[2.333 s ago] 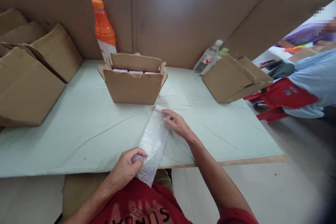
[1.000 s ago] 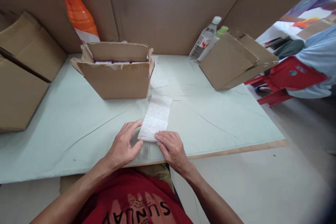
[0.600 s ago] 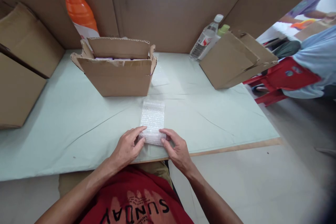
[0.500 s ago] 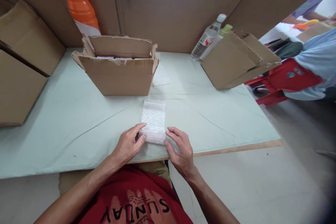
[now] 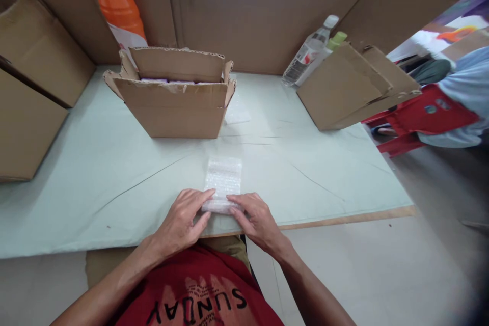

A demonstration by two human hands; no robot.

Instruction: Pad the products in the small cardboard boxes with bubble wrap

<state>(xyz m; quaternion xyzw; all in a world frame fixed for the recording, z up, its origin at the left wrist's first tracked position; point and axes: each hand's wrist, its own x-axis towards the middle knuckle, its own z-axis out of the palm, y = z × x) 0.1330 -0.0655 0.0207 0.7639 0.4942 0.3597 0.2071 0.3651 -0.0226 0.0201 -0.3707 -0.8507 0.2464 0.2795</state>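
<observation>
Green table (image 5: 114, 173): both hands' fingers (image 5: 202, 198) on bubble wrap (image 5: 224, 179).

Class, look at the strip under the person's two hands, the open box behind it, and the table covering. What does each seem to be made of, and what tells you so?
Strip: clear plastic bubble wrap, glossy, judging by the rows of small bubbles.
Open box: matte brown corrugated cardboard; fluted edges show along the flaps.
Table covering: a pale green sheet, probably paper, with sharp creases.

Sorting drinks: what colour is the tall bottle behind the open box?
Orange, with a white label; head view.
</observation>
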